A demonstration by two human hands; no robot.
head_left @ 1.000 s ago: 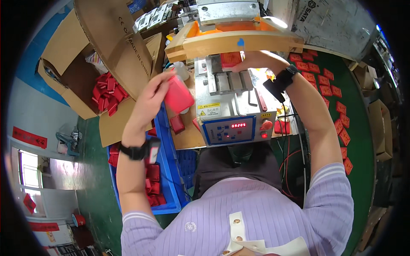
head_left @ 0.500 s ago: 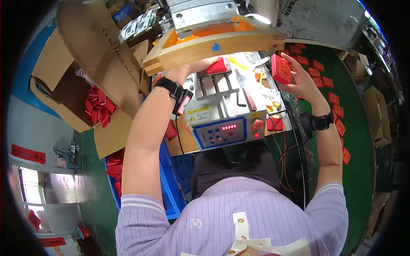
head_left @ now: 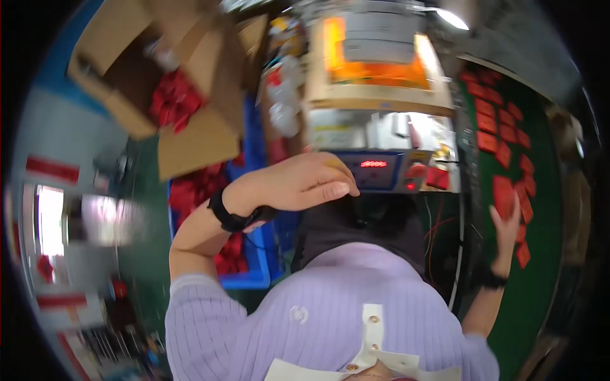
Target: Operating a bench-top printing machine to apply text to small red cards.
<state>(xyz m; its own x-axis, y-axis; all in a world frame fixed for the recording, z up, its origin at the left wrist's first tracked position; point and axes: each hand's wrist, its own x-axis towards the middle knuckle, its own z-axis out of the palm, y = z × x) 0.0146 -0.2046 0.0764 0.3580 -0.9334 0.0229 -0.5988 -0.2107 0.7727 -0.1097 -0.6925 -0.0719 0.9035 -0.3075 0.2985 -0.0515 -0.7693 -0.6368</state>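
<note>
Here, left hand point(head_left: 298, 184) loosely curled, grip holding nothing, just before the press machine's blue control panel point(head_left: 375, 170), right hand point(head_left: 506, 219) well right of the panel, fingers spread on a red card point(head_left: 504, 195) on the green desk point(head_left: 546, 254).

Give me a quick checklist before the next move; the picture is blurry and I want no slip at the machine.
1. Right hand on a red piece at the green mat: ok, it touches one; grip cannot tell.
2. Left hand free: ok, it hovers loosely curled in front of the machine panel, nothing seen in it.
3. Red pieces laid in rows on the mat: ok.
4. Machine on: ok, its red display glows.
5. Supply in the cardboard box: ok, red pieces show inside.
6. Machine bed free: cannot tell, blurred.
</note>
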